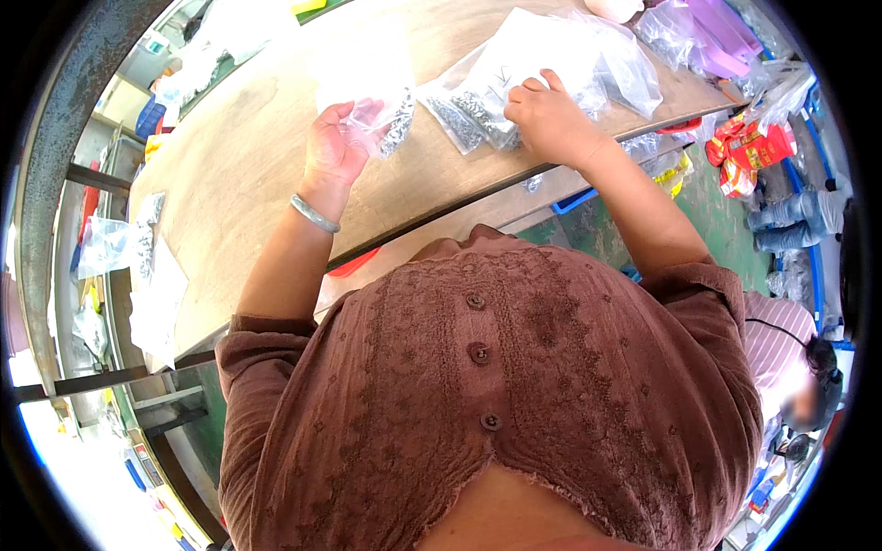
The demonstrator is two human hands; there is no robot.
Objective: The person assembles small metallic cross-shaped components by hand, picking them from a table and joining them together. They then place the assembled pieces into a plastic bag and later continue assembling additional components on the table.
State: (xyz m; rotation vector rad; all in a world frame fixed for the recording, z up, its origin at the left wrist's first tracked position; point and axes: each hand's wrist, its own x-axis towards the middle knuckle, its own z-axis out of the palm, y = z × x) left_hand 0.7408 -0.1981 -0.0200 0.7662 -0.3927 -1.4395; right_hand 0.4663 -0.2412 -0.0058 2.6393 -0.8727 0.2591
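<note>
My left hand [340, 147], palm turned up and a bangle on its wrist, grips a clear plastic bag [367, 73]. Small dark and silvery metal pieces [398, 124], which look like screws, are gathered along the bag's right side. My right hand [551, 119] lies over other clear bags [473, 115] of similar pieces and a white sheet [524, 46] with a handwritten mark. One of its fingers sticks up while the others curl down; what is under them is hidden.
The wooden table [230, 184] has another bag of pieces [145, 234] and white paper [158, 303] at its left end. A purple bin [721, 41] and red packaging [753, 147] are at the right. Another person [781, 349] is at the right edge.
</note>
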